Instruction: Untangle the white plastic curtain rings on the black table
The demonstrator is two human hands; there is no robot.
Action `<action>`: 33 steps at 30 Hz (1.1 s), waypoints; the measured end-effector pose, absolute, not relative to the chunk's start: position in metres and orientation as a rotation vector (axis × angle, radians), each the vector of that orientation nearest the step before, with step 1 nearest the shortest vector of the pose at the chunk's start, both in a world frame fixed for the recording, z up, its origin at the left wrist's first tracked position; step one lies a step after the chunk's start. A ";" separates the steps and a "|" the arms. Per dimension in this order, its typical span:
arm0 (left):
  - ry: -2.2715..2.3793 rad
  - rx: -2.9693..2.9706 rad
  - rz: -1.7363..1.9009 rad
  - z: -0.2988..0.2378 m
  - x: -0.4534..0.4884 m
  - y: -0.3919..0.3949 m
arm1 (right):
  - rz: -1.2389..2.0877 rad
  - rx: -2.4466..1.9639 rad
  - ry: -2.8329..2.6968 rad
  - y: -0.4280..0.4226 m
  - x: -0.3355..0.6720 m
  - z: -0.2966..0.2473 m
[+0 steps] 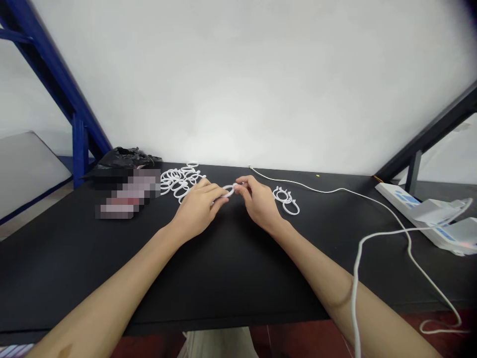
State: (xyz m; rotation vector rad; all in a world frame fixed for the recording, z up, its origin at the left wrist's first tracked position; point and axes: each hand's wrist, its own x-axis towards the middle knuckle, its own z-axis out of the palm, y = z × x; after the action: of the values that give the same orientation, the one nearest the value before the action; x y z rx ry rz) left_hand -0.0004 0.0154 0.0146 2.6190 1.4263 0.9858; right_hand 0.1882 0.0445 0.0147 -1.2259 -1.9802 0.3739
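Two bare forearms reach in from the bottom edge and converge over the middle of a black counter (pixel 223 268). At the far end, the left hand (pixel 199 209) lies palm down, knuckles up, its fingers curled forward and closed on the near-left side of a white plastic ring (pixel 229 190). Opposite it, the right hand (pixel 261 204) angles inward, thumb and fingertips pinching the same ring from the other side. Both wrists sit low, close to the counter's surface; whether they rest on it cannot be told.

Only a short arc of the ring shows between the two sets of fingertips. It is thin, round and glossy white, and sits midway between the hands, just above the counter.

Behind the left hand, a loose pile of rings (pixel 179 180) of the same kind spreads across the counter, overlapping one another. Just beside the right hand lies a small cluster of rings (pixel 286 200). From the back edge, a white cable (pixel 372 233) runs across the counter and over the right forearm. Near the pile sits a crumpled black bag (pixel 124 157), and a white power strip (pixel 428 214) lies at far right.
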 end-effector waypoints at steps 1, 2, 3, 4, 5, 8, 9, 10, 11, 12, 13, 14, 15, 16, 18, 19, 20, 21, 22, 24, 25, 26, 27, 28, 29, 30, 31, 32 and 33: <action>1.545 2.623 0.983 0.014 -0.004 0.018 | 0.202 -1.302 -2.049 0.047 0.191 0.013; 1.683 2.617 0.971 0.013 -0.009 0.021 | 0.037 -1.382 -2.107 0.049 0.195 0.011; 1.829 2.592 0.957 0.013 -0.014 0.023 | -0.099 -1.460 -2.156 0.051 0.199 0.009; 1.950 2.562 0.946 0.012 -0.018 0.025 | -0.188 -1.521 -2.198 0.053 0.202 0.008; 2.043 2.529 0.949 0.011 -0.022 0.027 | -0.240 -1.566 -2.232 0.054 0.205 0.006; 2.113 2.472 0.990 0.010 -0.027 0.029 | -0.222 -1.578 -2.285 0.056 0.208 0.004; 2.068 2.473 1.008 0.010 -0.025 0.029 | -0.179 -1.538 -2.282 0.056 0.206 0.005; 1.994 2.482 1.019 0.010 -0.022 0.027 | -0.117 -1.471 -2.269 0.054 0.204 0.005; 1.902 2.489 1.027 0.010 -0.018 0.026 | -0.026 -1.381 -2.242 0.052 0.200 0.007; 1.806 2.483 1.032 0.010 -0.014 0.024 | 0.095 -1.279 -2.197 0.050 0.196 0.008; 1.718 2.462 1.030 0.011 -0.010 0.022 | 0.236 -1.173 -2.138 0.046 0.191 0.010; 1.645 2.425 1.021 0.012 -0.006 0.020 | 0.398 -1.076 -2.070 0.043 0.187 0.011; 1.588 2.378 1.011 0.013 -0.003 0.018 | 0.561 -1.004 -2.004 0.039 0.183 0.013; 1.547 2.326 1.003 0.013 -0.001 0.016 | 0.717 -0.951 -1.956 0.036 0.180 0.015; 1.486 2.239 0.996 0.015 0.000 0.014 | 0.951 -0.876 -1.903 0.031 0.176 0.018; 1.463 2.213 0.998 0.016 -0.001 0.014 | 1.016 -0.856 -1.903 0.029 0.175 0.018; 1.452 2.198 1.005 0.017 -0.002 0.015 | 1.052 -0.847 -1.909 0.029 0.175 0.018; 1.447 2.195 1.013 0.017 -0.003 0.015 | 1.074 -0.850 -1.905 0.029 0.175 0.018; 1.449 2.200 1.017 0.017 -0.004 0.016 | 1.089 -0.861 -1.880 0.029 0.176 0.017; 1.468 2.225 1.020 0.017 -0.005 0.018 | 1.106 -0.878 -1.783 0.031 0.177 0.015; 1.472 2.240 1.016 0.017 -0.005 0.019 | 1.093 -0.879 -1.744 0.031 0.177 0.014; 1.468 2.258 1.008 0.017 -0.005 0.019 | 1.062 -0.876 -1.736 0.032 0.178 0.014; 1.455 2.279 0.993 0.018 -0.004 0.019 | 1.012 -0.873 -1.760 0.032 0.178 0.014; 1.437 2.300 0.974 0.018 -0.004 0.018 | 0.955 -0.873 -1.804 0.031 0.178 0.015; 1.416 2.317 0.953 0.018 -0.003 0.017 | 0.904 -0.879 -1.844 0.031 0.178 0.016; 1.401 2.324 0.939 0.019 -0.002 0.016 | 0.867 -0.894 -1.863 0.030 0.178 0.017; 1.393 2.320 0.936 0.020 -0.002 0.015 | 0.846 -0.913 -1.861 0.029 0.178 0.018; 1.390 2.307 0.942 0.021 -0.001 0.013 | 0.836 -0.929 -1.846 0.028 0.178 0.019; 1.391 2.290 0.957 0.021 0.000 0.012 | 0.833 -0.941 -1.830 0.028 0.177 0.020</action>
State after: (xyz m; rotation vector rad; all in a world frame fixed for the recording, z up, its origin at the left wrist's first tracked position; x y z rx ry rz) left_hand -0.0001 0.0123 0.0215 2.2899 1.3910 0.9569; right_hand 0.1774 0.0280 0.0202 -0.9410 -1.8301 0.8326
